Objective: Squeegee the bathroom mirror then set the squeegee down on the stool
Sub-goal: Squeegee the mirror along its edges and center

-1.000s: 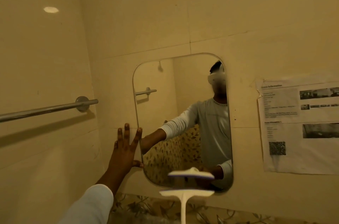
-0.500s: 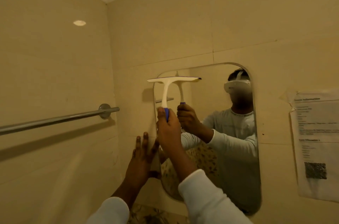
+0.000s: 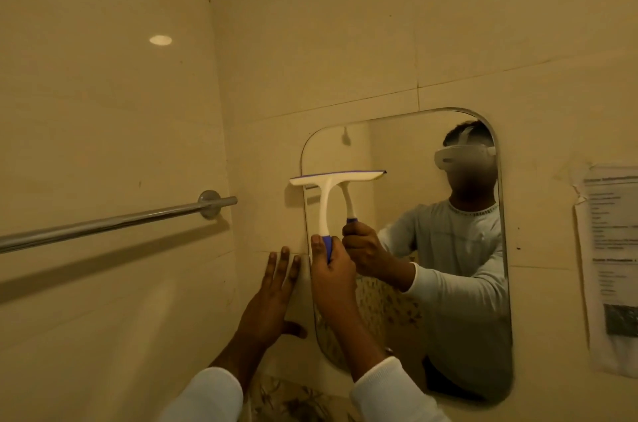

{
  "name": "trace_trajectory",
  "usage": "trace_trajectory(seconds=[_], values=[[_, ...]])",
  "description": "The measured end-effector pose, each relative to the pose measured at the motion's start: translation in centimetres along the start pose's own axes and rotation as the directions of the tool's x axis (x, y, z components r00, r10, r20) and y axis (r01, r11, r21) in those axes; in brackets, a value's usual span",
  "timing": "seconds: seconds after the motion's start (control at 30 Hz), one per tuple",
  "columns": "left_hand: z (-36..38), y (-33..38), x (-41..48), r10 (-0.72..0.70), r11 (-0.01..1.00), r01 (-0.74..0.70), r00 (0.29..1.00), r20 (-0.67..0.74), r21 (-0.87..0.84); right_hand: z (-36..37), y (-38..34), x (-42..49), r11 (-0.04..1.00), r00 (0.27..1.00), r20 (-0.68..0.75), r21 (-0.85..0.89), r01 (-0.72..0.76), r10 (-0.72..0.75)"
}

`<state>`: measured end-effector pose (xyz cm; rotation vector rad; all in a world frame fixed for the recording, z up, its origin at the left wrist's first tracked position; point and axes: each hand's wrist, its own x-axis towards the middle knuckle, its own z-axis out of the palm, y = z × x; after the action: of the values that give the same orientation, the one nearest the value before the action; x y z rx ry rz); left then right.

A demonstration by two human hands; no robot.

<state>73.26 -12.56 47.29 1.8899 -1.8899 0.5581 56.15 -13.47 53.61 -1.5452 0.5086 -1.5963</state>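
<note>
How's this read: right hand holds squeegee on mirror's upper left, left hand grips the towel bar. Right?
One error: the left hand lies flat on the wall beside the mirror, not on the towel bar. Head view shows it; the right hand does hold the squeegee.

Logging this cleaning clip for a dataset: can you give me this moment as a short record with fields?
right hand: grips the squeegee by its blue handle end
left hand: fingers straight, flat on the wall beside the mirror
squeegee: blade against the mirror's upper left, one end past its edge
towel bar: on the left wall
paper notice: right of the mirror
stool: not in view
</note>
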Motion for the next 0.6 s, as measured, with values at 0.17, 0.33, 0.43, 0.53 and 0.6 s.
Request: trace_trajectory(seconds=[0.17, 0.33, 0.43, 0.53, 0.6], values=[[0.6, -0.6, -0.2, 0.025, 1.000, -0.025, 1.000, 0.014, -0.008, -1.4, 3.1, -3.3, 0.997, 0.997, 0.007, -0.014, -0.081, 0.081], [1.6, -0.2, 0.1, -0.062, 0.993, 0.059, 0.998, 0.021, 0.105, -3.1, 5.6, -6.7, 0.981, 0.981, -0.016, 0.005, -0.195, 0.195], [1.5, -0.1, 0.7, -0.111, 0.979, 0.093, 0.989, 0.095, 0.183, -3.8, 7.1, -8.3, 0.969, 0.968, -0.056, -0.031, -0.245, 0.243], [1.5, -0.6, 1.7, -0.156, 0.972, 0.121, 0.973, 0.168, 0.203, -4.6, 8.5, -9.7, 0.959, 0.959, -0.094, -0.065, -0.274, 0.267], [1.6, -0.7, 2.0, -0.172, 0.967, 0.131, 0.968, 0.180, 0.219, -5.2, 9.5, -10.7, 0.951, 0.953, -0.117, -0.100, -0.292, 0.280]])
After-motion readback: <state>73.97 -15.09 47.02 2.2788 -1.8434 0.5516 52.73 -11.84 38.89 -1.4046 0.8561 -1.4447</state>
